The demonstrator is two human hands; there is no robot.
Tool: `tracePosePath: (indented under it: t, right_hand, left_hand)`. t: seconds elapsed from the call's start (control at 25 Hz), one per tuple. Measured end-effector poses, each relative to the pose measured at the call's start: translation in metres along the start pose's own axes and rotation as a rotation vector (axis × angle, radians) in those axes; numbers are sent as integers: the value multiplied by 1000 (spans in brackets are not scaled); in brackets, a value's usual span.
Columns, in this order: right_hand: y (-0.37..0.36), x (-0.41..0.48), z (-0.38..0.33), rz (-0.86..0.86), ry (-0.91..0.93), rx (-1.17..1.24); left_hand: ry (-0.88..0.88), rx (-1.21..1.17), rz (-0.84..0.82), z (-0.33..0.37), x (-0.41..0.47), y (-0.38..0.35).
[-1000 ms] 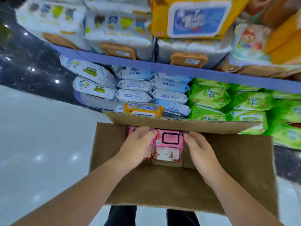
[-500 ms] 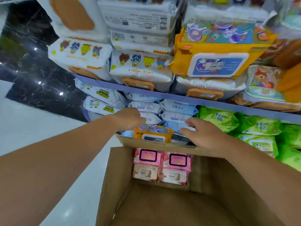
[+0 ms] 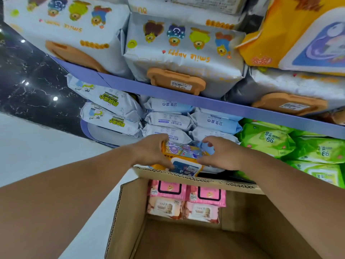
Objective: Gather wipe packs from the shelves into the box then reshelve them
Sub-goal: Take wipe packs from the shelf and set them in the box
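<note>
Sporting cartoons: orange wipe pack [image 3: 183, 152] (blue-lidded, white-rimmed)

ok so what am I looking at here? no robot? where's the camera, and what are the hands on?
No robot: a person works with bare hands. The single camera sits on their head and looks forward and down, so both forearms enter from the bottom. The left hand and right hand grip the two ends of an orange wipe pack, just in front of stacked blue-white packs. Below it is an open cardboard box with four pink wipe packs against its far wall. Green packs lie to the right. Above the purple shelf sit big white bear-print packs.
</note>
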State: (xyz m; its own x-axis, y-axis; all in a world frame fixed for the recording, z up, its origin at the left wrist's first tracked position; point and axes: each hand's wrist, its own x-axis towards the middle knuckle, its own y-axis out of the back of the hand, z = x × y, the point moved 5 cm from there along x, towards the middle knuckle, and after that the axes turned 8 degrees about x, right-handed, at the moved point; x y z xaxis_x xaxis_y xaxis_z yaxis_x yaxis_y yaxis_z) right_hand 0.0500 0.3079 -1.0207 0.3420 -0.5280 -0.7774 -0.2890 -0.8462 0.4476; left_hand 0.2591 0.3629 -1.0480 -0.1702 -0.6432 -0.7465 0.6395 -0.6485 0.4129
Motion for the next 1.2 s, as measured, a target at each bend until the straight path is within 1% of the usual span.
tracePosePath:
  t: [0.12, 0.28, 0.36, 0.4, 0.48, 0.52, 0.56, 0.6, 0.64, 0.68, 0.72, 0.8, 0.84, 0.96, 1.0, 1.04, 1.08, 1.2]
  right_hand:
    - [14, -31, -9, 56, 16, 143]
    - [37, -88, -49, 141, 94, 326]
    - [54, -131, -79, 190, 170, 341]
    - [63, -157, -95, 203, 214, 321]
    - [92, -215, -127, 275, 324, 253]
    - [110, -241, -139, 341, 388, 230]
    - [132, -267, -147, 446, 453, 186]
    - [154, -284, -150, 569, 499, 90]
    - [176, -293, -150, 681, 507, -51]
    - [196, -295, -147, 747, 470, -197]
    - [210, -285, -139, 737, 373, -317]
    - [224, -260, -120, 620, 166, -491]
    - [226, -246, -114, 595, 133, -567]
    - [234, -222, -109, 625, 194, -751]
    - [235, -222, -109, 629, 206, -756]
    - [237, -226, -107, 636, 232, -694]
    - [235, -235, -104, 642, 262, -568]
    - [220, -294, -83, 639, 283, -46]
  left_hand:
    - [20, -285, 88, 13, -32, 27]
    - [84, -668, 270, 31, -103, 82]
    - [99, -788, 325, 42, -152, 105]
    - [85, -826, 324, 50, -179, 113]
    - [64, -856, 342, 70, -228, 128]
    - [60, -871, 368, 81, -247, 135]
    - [39, -890, 391, 93, -263, 140]
    - [8, -919, 411, 104, -273, 144]
    - [-32, -956, 421, 117, -279, 148]
    - [-64, -995, 414, 128, -282, 149]
    - [-88, -1023, 402, 140, -282, 149]
    - [-94, -1043, 407, 156, -277, 143]
    - [-93, -1048, 422, 158, -274, 139]
    - [-66, -1046, 461, 157, -265, 115]
    - [-42, -1033, 458, 154, -264, 103]
    - [-27, -1017, 448, 151, -264, 92]
    - [-13, -1000, 432, 148, -265, 80]
    - [17, -975, 370, 141, -279, 52]
